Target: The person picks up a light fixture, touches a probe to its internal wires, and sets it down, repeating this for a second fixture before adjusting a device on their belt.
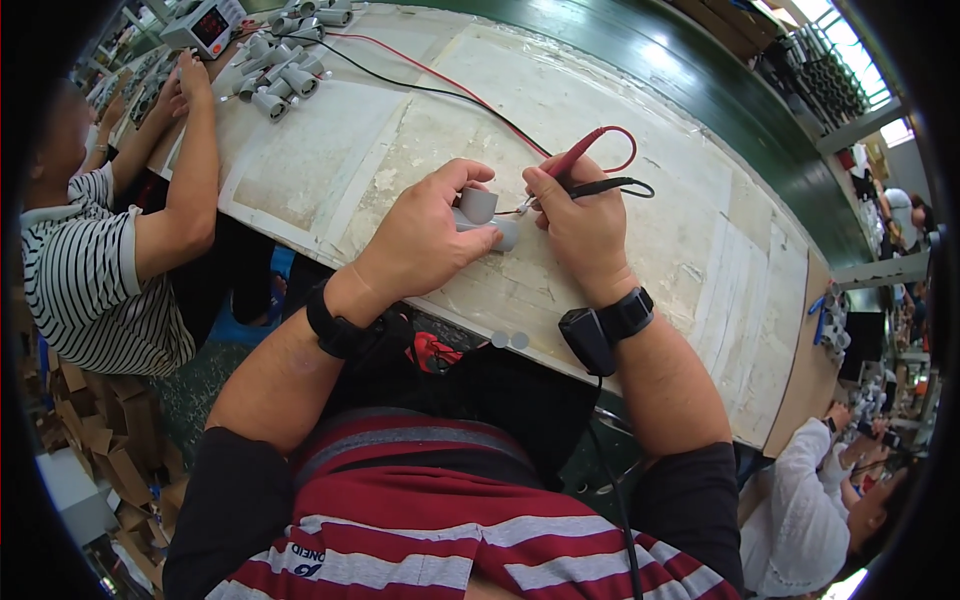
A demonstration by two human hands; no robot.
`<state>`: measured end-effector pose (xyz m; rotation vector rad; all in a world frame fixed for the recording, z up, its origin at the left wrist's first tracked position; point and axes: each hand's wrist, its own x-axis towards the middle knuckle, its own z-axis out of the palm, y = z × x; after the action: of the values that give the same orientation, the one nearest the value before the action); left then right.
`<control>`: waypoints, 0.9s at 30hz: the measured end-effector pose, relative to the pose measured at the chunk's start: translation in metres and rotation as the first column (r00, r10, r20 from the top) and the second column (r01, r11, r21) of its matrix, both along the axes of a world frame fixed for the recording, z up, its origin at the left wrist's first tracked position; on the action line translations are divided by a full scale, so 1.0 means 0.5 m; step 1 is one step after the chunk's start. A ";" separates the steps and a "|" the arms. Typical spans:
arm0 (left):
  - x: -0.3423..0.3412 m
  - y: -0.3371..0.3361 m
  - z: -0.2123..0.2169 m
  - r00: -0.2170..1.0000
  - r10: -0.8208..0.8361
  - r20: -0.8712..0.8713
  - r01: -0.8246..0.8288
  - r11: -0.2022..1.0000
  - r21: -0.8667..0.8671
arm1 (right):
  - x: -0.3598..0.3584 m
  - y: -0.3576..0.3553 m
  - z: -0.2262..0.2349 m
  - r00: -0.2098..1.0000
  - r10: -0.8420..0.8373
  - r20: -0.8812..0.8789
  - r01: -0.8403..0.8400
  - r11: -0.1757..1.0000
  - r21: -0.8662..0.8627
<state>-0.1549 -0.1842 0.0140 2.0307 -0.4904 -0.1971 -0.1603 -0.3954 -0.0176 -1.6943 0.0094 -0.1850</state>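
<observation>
"What are the hands doing, from where you stand?"

"The left hand (425,235) is curled around a small grey cylindrical part (480,215), thumb over its top, pinning it on the pale surface (620,130) close to the near edge. The right hand (578,222) is closed in a pen grip on two test probes, a red probe (583,153) and a black probe (610,186), their tips touching the part's right end."

"Anything on the wrists?"

"A black band (338,328) on the left, a black strapped device (600,328) on the right."

"And further off?"

"Red and black leads (440,85) run across the surface to a meter (205,25) at the far left corner, beside a cluster of similar grey parts (285,75). A person in a striped shirt (90,280) rests an arm there."
</observation>
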 end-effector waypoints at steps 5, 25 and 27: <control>-0.002 0.006 0.009 1.000 0.011 0.015 -0.012 1.000 0.007 | 0.003 0.007 -0.004 1.000 -0.003 0.018 0.003 1.000 0.018; 0.072 0.076 -0.008 0.746 -0.354 0.564 0.143 0.913 0.383 | -0.011 -0.021 0.035 0.990 -0.126 -0.070 0.140 0.958 0.250; 0.117 0.179 -0.001 0.737 -0.362 0.571 0.127 0.903 0.409 | -0.011 -0.048 0.029 0.985 -0.132 -0.115 0.161 0.942 0.294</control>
<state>-0.0965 -0.0946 0.0134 2.3522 -1.2420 0.2928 -0.1657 -0.4192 -0.0029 -1.3938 0.2246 -0.2045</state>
